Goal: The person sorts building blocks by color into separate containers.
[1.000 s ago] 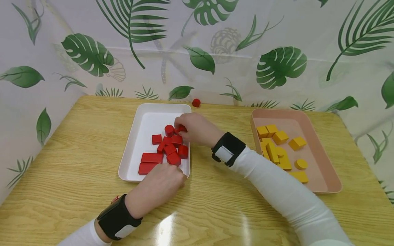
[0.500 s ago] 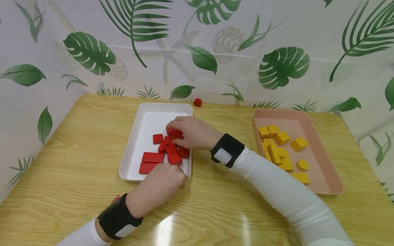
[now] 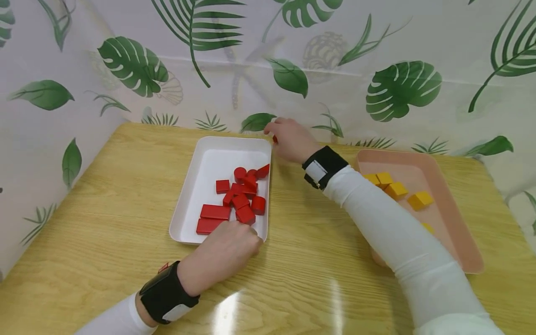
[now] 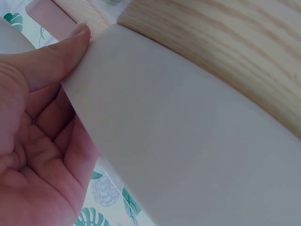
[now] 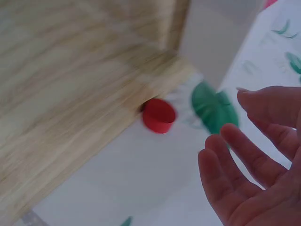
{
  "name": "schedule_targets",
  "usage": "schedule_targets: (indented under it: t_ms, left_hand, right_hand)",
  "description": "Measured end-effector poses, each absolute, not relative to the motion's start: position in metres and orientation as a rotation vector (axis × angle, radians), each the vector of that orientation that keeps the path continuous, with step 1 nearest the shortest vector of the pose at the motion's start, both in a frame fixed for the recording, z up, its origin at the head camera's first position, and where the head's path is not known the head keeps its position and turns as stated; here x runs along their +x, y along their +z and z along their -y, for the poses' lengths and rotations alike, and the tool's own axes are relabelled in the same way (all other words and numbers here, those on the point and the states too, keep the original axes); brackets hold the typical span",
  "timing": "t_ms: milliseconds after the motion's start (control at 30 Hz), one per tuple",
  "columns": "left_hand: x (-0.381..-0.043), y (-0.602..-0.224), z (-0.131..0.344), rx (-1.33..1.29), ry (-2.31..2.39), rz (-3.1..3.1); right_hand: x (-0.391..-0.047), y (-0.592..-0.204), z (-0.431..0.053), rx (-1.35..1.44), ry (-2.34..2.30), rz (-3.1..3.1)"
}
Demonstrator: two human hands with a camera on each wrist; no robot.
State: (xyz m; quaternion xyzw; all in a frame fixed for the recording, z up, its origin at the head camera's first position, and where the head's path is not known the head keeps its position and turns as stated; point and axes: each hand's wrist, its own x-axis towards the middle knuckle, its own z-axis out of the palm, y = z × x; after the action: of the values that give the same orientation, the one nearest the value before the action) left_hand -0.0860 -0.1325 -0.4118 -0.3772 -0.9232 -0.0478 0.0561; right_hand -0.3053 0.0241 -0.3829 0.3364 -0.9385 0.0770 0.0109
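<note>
My left hand grips the near right corner of a white tray. In the left wrist view, the thumb is on one side of the tray wall and the curled fingers are on the other. Red wooden blocks, among them cylinders, cubes, long bricks and a wedge, lie in the tray. My right hand is at the table's back edge, fingers loosely bent and apart. Close to its fingertips is a short red cylinder, by the wall cloth; nothing lies between the fingers in the right wrist view.
A pink tray with several yellow blocks stands on the right, partly hidden by my right sleeve. Leaf-printed cloth rises behind the wooden table.
My right hand has left the red blocks in the white tray and moved back and right to the lone red cylinder. The left hand stays on the tray corner; the head view shifts slightly.
</note>
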Motion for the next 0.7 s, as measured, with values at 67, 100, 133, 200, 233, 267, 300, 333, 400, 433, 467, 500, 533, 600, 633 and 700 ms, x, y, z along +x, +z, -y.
schedule_targets:
  t_ms: [67, 100, 133, 200, 233, 267, 300, 333, 400, 433, 467, 500, 533, 600, 633, 700]
  left_hand:
    - [-0.086, -0.412, 0.132, -1.149, -0.137, 2.786]
    - [-0.086, -0.412, 0.131, -1.151, -0.128, 2.778]
    - [-0.086, -0.412, 0.131, -1.151, -0.117, 2.769]
    - [-0.086, -0.412, 0.130, -1.153, -0.123, 2.758]
    - [-0.086, -0.412, 0.130, -1.153, -0.124, 2.758]
    - [-0.086, -0.412, 0.129, -1.152, -0.123, 2.761]
    - [-0.086, -0.411, 0.129, -1.153, -0.127, 2.763]
    - [-0.086, -0.411, 0.129, -1.154, -0.130, 2.766]
    - [-0.086, -0.411, 0.129, -1.154, -0.138, 2.776]
    - [-0.087, -0.412, 0.129, -1.153, -0.134, 2.779]
    - [-0.087, -0.412, 0.130, -1.152, -0.134, 2.780]
    - [-0.087, -0.412, 0.130, -1.150, -0.131, 2.780]
    - [-0.087, -0.413, 0.130, -1.149, -0.130, 2.780]
    - [-0.086, -0.413, 0.132, -1.147, -0.132, 2.779]
    - [-0.086, -0.414, 0.132, -1.144, -0.126, 2.777]
    - [-0.086, -0.415, 0.134, -1.141, -0.120, 2.777]
  right_hand:
    - [-0.316, -0.388, -0.027, 1.004, 0.216, 2.946]
    - [-0.319, -0.390, -0.028, 0.985, 0.206, 2.957]
    - [-0.323, -0.392, -0.028, 0.972, 0.198, 2.969]
    - [-0.327, -0.395, -0.027, 0.954, 0.158, 2.993]
    - [-0.329, -0.397, -0.027, 0.947, 0.127, 3.001]
    - [-0.329, -0.399, -0.026, 0.943, 0.099, 3.006]
    - [-0.331, -0.401, -0.026, 0.945, 0.073, 3.006]
    - [-0.331, -0.404, -0.026, 0.950, 0.055, 3.007]
    - [-0.332, -0.409, -0.026, 0.968, 0.030, 3.000]
    - [-0.333, -0.411, -0.026, 0.975, 0.039, 3.001]
    - [-0.333, -0.413, -0.026, 0.980, 0.053, 3.005]
    - [-0.333, -0.414, -0.026, 0.981, 0.077, 3.011]
    - [-0.334, -0.416, -0.027, 0.979, 0.106, 3.021]
    - [-0.334, -0.417, -0.027, 0.971, 0.155, 3.035]
    - [-0.335, -0.417, -0.026, 0.969, 0.185, 3.035]
    - [-0.334, -0.414, -0.024, 0.983, 0.238, 3.013]
